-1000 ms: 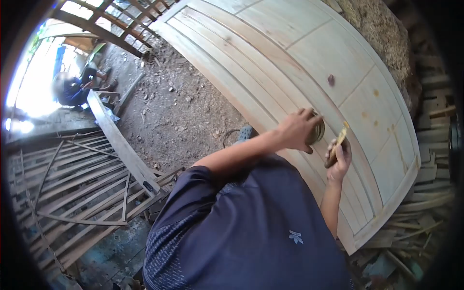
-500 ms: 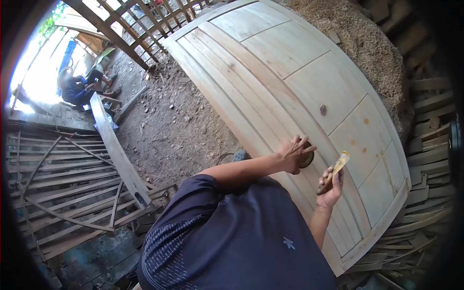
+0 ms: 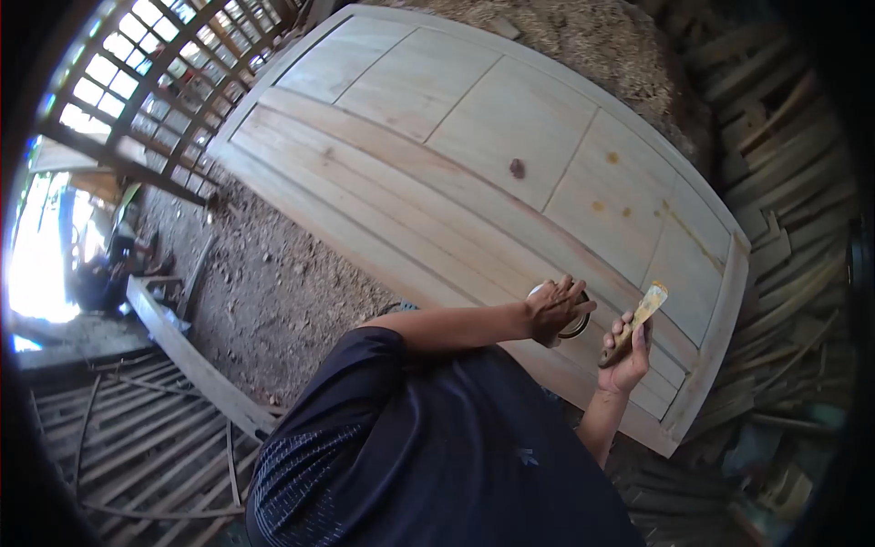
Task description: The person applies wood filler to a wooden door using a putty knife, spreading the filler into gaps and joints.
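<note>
Left hand grip closed over a small round tin resting on the unfinished panelled wooden door, near its lower rail. Right hand just beside it, grip clamped on a putty knife, blade tilted up, clear of the wood. Dark knot shows mid-panel.

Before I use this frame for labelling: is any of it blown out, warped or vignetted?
Head view: daylight at the far left is blown out; fisheye bends the wooden door; corners are black; left hand, tin and right hand stay fairly sharp.
</note>
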{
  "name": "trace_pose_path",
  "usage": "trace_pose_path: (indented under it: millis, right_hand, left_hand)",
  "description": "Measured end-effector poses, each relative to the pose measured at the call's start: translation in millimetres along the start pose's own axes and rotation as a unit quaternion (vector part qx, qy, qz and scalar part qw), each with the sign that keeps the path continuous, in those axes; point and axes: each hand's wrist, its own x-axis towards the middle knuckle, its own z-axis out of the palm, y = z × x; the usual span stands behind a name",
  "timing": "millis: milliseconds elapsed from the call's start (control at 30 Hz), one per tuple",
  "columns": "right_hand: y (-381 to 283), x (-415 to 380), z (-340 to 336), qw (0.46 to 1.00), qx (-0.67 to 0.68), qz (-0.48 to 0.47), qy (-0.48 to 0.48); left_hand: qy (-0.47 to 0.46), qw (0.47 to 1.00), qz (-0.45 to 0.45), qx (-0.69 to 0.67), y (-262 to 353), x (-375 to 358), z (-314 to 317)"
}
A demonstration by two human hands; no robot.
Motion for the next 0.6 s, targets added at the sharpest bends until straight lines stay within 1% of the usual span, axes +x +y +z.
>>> trace_pose_path:
  millis: [100,133,200,267,300,367,400,533,600]
  right_hand:
    - [-10,-17,-18,0.998,-0.014,-0.027,0.062]
    - [-10,-21,-25,0.998,-0.008,-0.031,0.062]
    - [-9,-31,-37,0.995,0.005,-0.039,0.089]
    - [-5,-36,-44,0.993,0.017,-0.043,0.105]
    - [-4,-38,-42,0.993,0.034,-0.036,0.109]
    - [-2,-42,-40,0.99,0.062,-0.03,0.121]
    - [-2,-41,-37,0.989,0.059,-0.04,0.13]
    - [-5,-38,-20,0.988,0.083,-0.022,0.126]
    - [-9,-38,-14,0.989,0.078,-0.018,0.122]
  left_hand:
    - [-0.005,1.0,0.029,0.001,8,12,8]
    - [-0.004,0.999,0.039,0.005,8,12,5]
    - [-0.019,0.999,0.037,-0.004,6,15,5]
    - [-0.008,0.999,0.016,-0.037,3,18,12]
    - [-0.012,0.999,0.027,-0.037,4,18,11]
    - [0.003,0.999,0.014,-0.043,4,17,10]
    - [0.001,0.999,0.027,-0.045,5,17,9]
    - [-0.006,0.999,0.025,-0.045,3,18,5]
    - [-0.005,0.999,0.002,-0.038,0,22,7]
